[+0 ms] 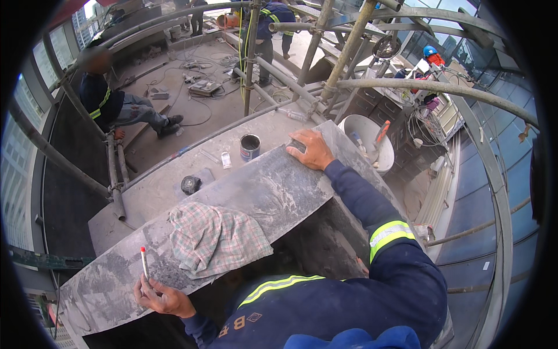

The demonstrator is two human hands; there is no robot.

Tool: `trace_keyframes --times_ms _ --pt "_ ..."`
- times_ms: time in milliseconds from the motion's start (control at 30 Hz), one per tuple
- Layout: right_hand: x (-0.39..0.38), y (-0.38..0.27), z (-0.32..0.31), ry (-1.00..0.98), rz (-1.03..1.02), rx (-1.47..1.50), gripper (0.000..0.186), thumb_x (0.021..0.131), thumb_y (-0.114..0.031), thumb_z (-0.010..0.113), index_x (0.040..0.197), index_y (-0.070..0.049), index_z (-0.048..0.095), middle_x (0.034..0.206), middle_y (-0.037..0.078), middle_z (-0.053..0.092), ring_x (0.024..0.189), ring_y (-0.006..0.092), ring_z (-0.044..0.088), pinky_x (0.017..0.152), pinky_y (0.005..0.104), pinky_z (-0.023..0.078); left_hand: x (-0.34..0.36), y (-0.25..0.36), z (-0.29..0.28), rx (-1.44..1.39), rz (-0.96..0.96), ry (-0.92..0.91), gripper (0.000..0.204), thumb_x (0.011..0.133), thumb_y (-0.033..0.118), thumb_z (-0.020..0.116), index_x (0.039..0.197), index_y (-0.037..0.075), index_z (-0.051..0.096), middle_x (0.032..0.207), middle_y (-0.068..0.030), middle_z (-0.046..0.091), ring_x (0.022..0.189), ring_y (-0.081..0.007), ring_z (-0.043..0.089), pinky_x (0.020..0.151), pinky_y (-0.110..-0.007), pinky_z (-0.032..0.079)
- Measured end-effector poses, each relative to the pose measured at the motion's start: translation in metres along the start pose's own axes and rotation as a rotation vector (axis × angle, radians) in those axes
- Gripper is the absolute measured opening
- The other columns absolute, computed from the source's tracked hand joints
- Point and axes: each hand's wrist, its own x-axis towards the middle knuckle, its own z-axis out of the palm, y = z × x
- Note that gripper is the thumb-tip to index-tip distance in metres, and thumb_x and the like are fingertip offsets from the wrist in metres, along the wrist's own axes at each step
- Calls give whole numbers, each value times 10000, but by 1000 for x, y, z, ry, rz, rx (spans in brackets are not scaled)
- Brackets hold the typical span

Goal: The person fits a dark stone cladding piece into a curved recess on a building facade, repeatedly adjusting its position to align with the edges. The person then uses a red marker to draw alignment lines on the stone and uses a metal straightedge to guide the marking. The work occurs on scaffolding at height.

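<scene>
My left hand [164, 299] is closed around a slim white stick with a red tip [145, 263], held upright near the slab's front left end. It looks pen-like, but its exact kind is unclear. On the far part of the grey, dusty slab [273, 186], my right hand [314, 149] grips a small dark block [298, 145], partly hidden by the fingers. A crumpled checked cloth [218, 238] lies on the slab between my hands, hanging over its near edge. Beyond the slab stand an open tin [250, 148] and a small white container [226, 160]. A black round object [190, 185] lies farther left.
A white bucket [366, 142] holding tools stands right of my right hand. Scaffold pipes [296, 90] cross behind and around the slab. One person [104, 99] sits at the far left; others work farther back. Cables and tools [204, 87] litter the floor.
</scene>
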Motion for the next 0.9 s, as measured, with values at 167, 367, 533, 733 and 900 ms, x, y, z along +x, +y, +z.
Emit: trace_keyframes --times_ms 167,367,533,733,900 --pt "2 -2 -2 -5 -7 13 497 906 -459 642 1234 -86 668 1256 129 639 1203 308 559 1078 443 345 0 0 -1 -2 2 -3 226 965 27 596 1163 -55 671 1142 -171 543 1062 -328 571 878 -431 498" --pt "1 0 1 11 -22 21 478 902 -436 659 1229 -87 669 1255 133 644 1198 313 564 1070 446 354 -1 1 -2 -25 5 2 226 963 16 595 1162 -64 667 1141 -175 540 1060 -323 572 869 -415 507" --pt "1 -2 2 26 -34 -4 486 903 -440 655 1218 -70 676 1239 131 653 1204 300 563 1075 427 352 -1 0 -1 -27 -11 -7 216 965 11 590 1152 -64 669 1146 -174 532 1046 -316 582 833 -391 524" --pt "0 0 2 24 -28 8 489 907 -445 638 1205 -59 680 1223 121 660 1221 274 555 1088 416 337 1 5 -2 -39 -26 7 205 955 14 596 1134 -35 683 1146 -175 531 1035 -314 591 821 -395 525" --pt "2 4 6 14 -28 53 494 908 -444 637 1209 -54 679 1206 127 662 1209 282 560 1080 420 339 0 5 -1 -82 -39 24 213 948 25 608 1140 -18 691 1156 -168 527 1001 -299 597 787 -385 515"
